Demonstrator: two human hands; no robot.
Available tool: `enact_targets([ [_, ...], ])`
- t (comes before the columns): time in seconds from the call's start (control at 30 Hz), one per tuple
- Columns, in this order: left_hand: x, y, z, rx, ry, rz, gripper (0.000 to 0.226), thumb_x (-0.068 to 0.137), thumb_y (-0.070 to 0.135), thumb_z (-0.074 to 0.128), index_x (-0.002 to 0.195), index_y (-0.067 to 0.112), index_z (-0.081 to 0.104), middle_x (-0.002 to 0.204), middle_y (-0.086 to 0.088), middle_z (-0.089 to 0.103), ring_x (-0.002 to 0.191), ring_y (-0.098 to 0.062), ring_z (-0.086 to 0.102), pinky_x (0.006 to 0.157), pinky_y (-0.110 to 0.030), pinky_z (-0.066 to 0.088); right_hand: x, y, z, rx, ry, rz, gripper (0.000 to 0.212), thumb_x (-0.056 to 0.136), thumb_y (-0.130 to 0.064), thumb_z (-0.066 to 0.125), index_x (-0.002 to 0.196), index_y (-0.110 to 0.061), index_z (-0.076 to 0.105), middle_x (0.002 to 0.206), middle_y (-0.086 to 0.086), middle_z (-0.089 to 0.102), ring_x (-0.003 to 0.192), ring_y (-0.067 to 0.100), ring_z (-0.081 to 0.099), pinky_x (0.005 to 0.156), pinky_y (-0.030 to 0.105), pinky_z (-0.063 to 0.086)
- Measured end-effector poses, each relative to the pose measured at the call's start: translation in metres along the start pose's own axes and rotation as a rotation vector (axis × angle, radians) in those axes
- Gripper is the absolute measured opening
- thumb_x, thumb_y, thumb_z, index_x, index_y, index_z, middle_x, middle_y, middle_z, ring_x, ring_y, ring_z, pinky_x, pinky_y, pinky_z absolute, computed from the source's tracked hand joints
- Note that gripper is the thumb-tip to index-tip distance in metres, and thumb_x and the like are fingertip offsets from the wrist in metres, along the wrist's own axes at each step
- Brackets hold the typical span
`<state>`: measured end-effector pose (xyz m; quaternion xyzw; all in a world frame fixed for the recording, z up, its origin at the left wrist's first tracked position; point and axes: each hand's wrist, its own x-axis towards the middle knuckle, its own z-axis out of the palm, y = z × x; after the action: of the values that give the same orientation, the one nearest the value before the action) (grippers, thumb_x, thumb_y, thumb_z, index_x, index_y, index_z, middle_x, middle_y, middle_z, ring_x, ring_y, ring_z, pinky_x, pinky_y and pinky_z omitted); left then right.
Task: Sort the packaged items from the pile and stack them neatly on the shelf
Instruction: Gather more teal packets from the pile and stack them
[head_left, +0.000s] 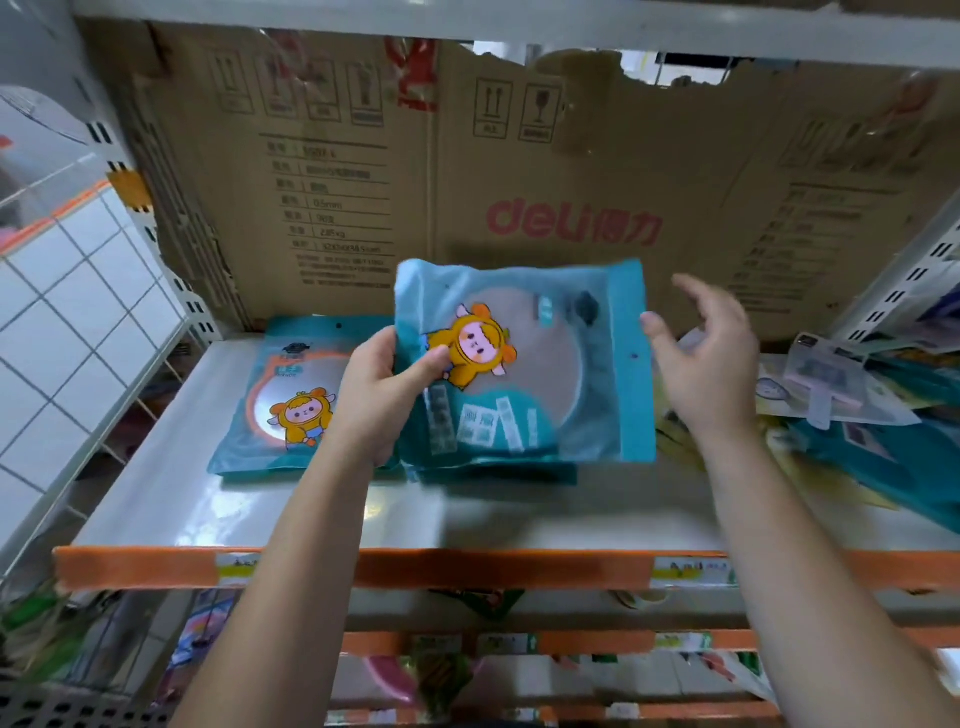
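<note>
On a glossy white shelf (467, 519), edged along the front with an orange strip (415, 569) and backed by flattened brown cardboard (519, 182) printed in red and black. Standing next to a white tiled wall (62, 291) at the left, beyond a slotted upright (150, 228). Looking down past lower shelves (467, 644), also orange-edged, crowded with blurred goods.

Holding a teal packet (524, 364) above the middle of the shelf, clear of the surface, printed face turned up toward the camera. Gripping its left edge with the left hand (379, 395), thumb lying across the front beside the yellow cartoon figure, fingers curled behind. Hovering the right hand (711, 358) just off the packet's right edge, fingers spread and relaxed, holding nothing. Running the packet's longer side left to right, nearly level, with the plain sealed band and its punched hole pointing right, toward the spread hand. Showing another teal edge just under the held packet; not possible to tell whether resting on the shelf or held too.

Seeing a second teal packet (280, 405) of the same design lying flat at the back left, punched hole toward the cardboard, long axis running front to back, right side hidden behind the left hand. Seeing a loose pile (857, 415) of teal, yellow and pale packets overlapping at odd angles on the right end of the shelf.
</note>
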<state>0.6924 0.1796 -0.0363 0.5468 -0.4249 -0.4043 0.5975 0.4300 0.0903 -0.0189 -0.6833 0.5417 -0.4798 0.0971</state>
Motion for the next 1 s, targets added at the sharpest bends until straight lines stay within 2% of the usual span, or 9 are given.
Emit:
enact_targets([
  [0.07, -0.001, -0.004, 0.006, -0.124, 0.136, 0.005, 0.022, 0.091, 0.015, 0.067, 0.111, 0.009, 0.061, 0.107, -0.008, 0.072, 0.101, -0.027, 0.070, 0.086, -0.045, 0.058, -0.005, 0.005, 0.006, 0.128, 0.010, 0.163, 0.055, 0.092, -0.032, 0.063, 0.141, -0.012, 0.047, 0.140, 0.008, 0.051, 0.125, 0.012, 0.049, 0.100, 0.020, 0.038],
  [0.17, -0.005, -0.010, 0.026, -0.288, 0.293, 0.026, 0.027, 0.092, 0.013, 0.066, 0.116, 0.007, 0.056, 0.113, -0.013, 0.069, 0.104, -0.026, 0.067, 0.092, -0.045, 0.056, -0.024, -0.004, 0.027, 0.377, -0.138, 0.413, 0.063, 0.094, -0.038, 0.061, 0.145, -0.009, 0.039, 0.132, 0.009, 0.058, 0.117, 0.013, 0.056, 0.102, 0.030, 0.045],
  [0.27, -0.012, -0.021, 0.048, -0.360, 0.362, 0.017, 0.027, 0.091, 0.017, 0.068, 0.115, 0.015, 0.055, 0.115, -0.008, 0.068, 0.107, -0.021, 0.067, 0.093, -0.043, 0.054, -0.050, -0.029, 0.055, 0.722, -0.342, 0.550, 0.042, 0.096, -0.029, 0.057, 0.132, -0.006, 0.051, 0.120, 0.009, 0.067, 0.107, 0.019, 0.066, 0.097, 0.041, 0.051],
  [0.33, -0.017, -0.029, 0.057, -0.378, 0.361, 0.005, 0.034, 0.086, 0.027, 0.073, 0.115, 0.020, 0.056, 0.118, -0.006, 0.068, 0.110, -0.023, 0.066, 0.096, -0.050, 0.052, -0.061, -0.042, 0.070, 0.890, -0.326, 0.593, 0.027, 0.098, -0.024, 0.055, 0.118, -0.007, 0.056, 0.114, 0.009, 0.070, 0.105, 0.022, 0.068, 0.093, 0.046, 0.054],
  [0.47, -0.021, -0.034, 0.052, -0.349, 0.372, 0.006, 0.035, 0.087, 0.023, 0.073, 0.117, 0.019, 0.056, 0.115, -0.002, 0.070, 0.108, -0.019, 0.067, 0.096, -0.055, 0.051, -0.060, -0.051, 0.082, 1.010, -0.224, 0.659, 0.014, 0.098, -0.013, 0.054, 0.111, -0.011, 0.060, 0.113, 0.010, 0.070, 0.105, 0.024, 0.068, 0.091, 0.044, 0.055],
  [0.63, -0.014, -0.027, 0.015, -0.346, 0.430, 0.049, 0.035, 0.088, 0.018, 0.072, 0.117, 0.017, 0.054, 0.114, -0.008, 0.068, 0.105, -0.024, 0.068, 0.088, -0.048, 0.057, -0.055, -0.058, 0.087, 0.982, -0.236, 0.672, 0.008, 0.095, -0.009, 0.056, 0.098, -0.010, 0.064, 0.098, 0.005, 0.073, 0.092, 0.017, 0.070, 0.079, 0.035, 0.060],
  [0.8, -0.013, -0.031, -0.051, -0.036, 0.528, 0.135, 0.030, 0.090, 0.015, 0.070, 0.116, 0.018, 0.055, 0.107, -0.005, 0.065, 0.093, -0.017, 0.069, 0.070, -0.032, 0.060, -0.053, -0.067, 0.107, 0.943, -0.300, 0.678, 0.009, 0.094, -0.007, 0.058, 0.098, -0.009, 0.065, 0.104, 0.011, 0.072, 0.101, 0.027, 0.069, 0.086, 0.044, 0.058],
  [0.9, -0.024, -0.046, -0.095, 0.151, 0.521, 0.115, 0.026, 0.091, 0.016, 0.067, 0.115, 0.021, 0.058, 0.095, 0.001, 0.069, 0.082, -0.016, 0.070, 0.071, -0.037, 0.060, -0.053, -0.074, 0.125, 0.878, -0.415, 0.686, 0.011, 0.096, -0.005, 0.056, 0.098, -0.011, 0.065, 0.104, 0.011, 0.073, 0.098, 0.025, 0.071, 0.084, 0.043, 0.058],
  [1.0, -0.043, -0.064, -0.135, 0.526, 0.488, 0.150, 0.018, 0.092, 0.021, 0.065, 0.110, 0.022, 0.060, 0.094, 0.006, 0.070, 0.080, -0.012, 0.069, 0.072, -0.036, 0.057, -0.054, -0.088, 0.143, 0.797, -0.507, 0.657, 0.013, 0.097, -0.004, 0.054, 0.096, -0.012, 0.065, 0.100, 0.007, 0.073, 0.091, 0.020, 0.072, 0.077, 0.035, 0.060],
])
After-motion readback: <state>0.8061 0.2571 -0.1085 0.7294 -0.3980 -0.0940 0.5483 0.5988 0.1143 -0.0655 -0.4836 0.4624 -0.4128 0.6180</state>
